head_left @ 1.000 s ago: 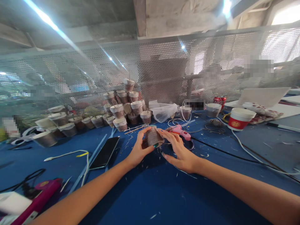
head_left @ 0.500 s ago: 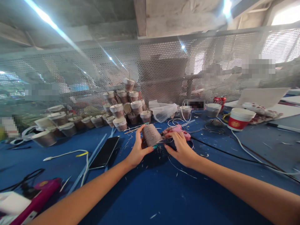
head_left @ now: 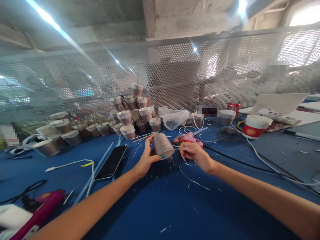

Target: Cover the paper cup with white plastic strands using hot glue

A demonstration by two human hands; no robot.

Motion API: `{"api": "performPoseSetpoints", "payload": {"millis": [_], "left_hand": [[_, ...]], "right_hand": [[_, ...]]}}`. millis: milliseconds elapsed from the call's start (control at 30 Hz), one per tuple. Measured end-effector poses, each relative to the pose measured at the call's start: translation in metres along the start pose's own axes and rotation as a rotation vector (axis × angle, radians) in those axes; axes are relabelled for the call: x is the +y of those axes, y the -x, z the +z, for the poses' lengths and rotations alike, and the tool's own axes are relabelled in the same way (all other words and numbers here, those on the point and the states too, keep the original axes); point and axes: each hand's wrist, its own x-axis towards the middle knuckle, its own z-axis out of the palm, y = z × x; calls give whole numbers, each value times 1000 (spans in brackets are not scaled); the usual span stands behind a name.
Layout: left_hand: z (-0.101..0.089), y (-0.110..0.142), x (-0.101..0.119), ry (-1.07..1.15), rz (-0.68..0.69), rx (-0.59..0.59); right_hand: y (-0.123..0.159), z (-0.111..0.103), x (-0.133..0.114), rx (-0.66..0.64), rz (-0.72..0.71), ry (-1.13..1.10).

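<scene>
My left hand [head_left: 146,158] is wrapped round a small cup [head_left: 162,145] covered in greyish-brown twine. The cup is tilted on its side above the blue table, its flat base turned toward my right. A thin strand of twine [head_left: 176,149] runs from the base edge to my right hand [head_left: 195,155], whose fingers are pinched together on it. Right behind that hand lies a pink glue gun [head_left: 188,137], partly covered by my fingers, with a black cord running off to the right.
Several wrapped cups [head_left: 124,117] stand stacked at the back left. A black phone [head_left: 112,162] lies left of my hands, near a magenta tool [head_left: 41,213]. White paper cups with a red band [head_left: 253,130] stand right. Clear plastic [head_left: 173,119] lies behind; twine scraps litter the blue table [head_left: 155,206].
My right hand has moved a little right, away from the cup, drawing the strand out. The cup has turned in my left hand so that its base shows more.
</scene>
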Motion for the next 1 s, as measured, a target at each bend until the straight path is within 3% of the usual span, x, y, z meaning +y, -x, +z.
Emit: {"api": "performPoseSetpoints", "payload": {"millis": [133, 267, 567, 767, 1000], "left_hand": [[-1, 0, 1, 119, -68, 22], [1, 2, 5, 144, -40, 56], [7, 0, 6, 64, 165, 83], [6, 1, 3, -25, 199, 40], [6, 1, 2, -60, 129, -29]], "right_hand": [[-2, -1, -4, 145, -34, -50], [1, 2, -7, 161, -74, 128], [10, 3, -8, 265, -446, 540], [10, 2, -10, 362, -412, 573], [7, -1, -9, 437, -415, 626]]}}
